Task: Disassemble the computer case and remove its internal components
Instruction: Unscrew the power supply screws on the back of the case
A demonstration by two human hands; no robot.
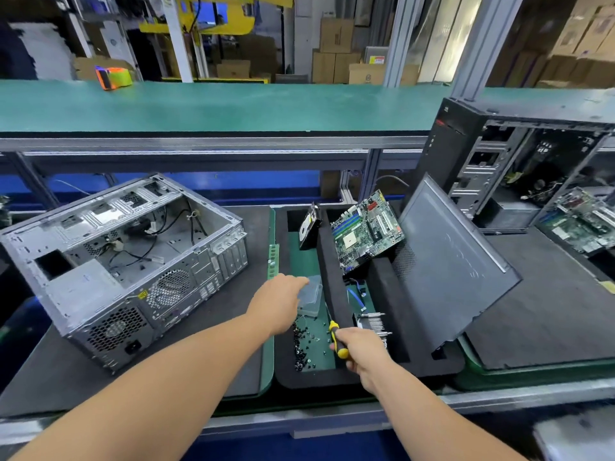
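Lying on its side at the left of the frame, one computer case [123, 264] rests on the desk [50, 377] with its side open; the board bay looks bare, and only loose cables and the power supply at its lower corner seem left to pull. Right of it, one memory stick [273, 261] stands along the foam tray [332, 377] edge. The left hand [283, 301] reaches over a clear plastic piece, fingers hidden, so its grip cannot be told. One hard drive [309, 226] and one motherboard [366, 231] lean in the tray, with many black screws [301, 347] scattered below. The right hand [361, 349] grips one yellow screwdriver [337, 339]. One side panel [456, 271] leans farther right, beside a second case [515, 168].
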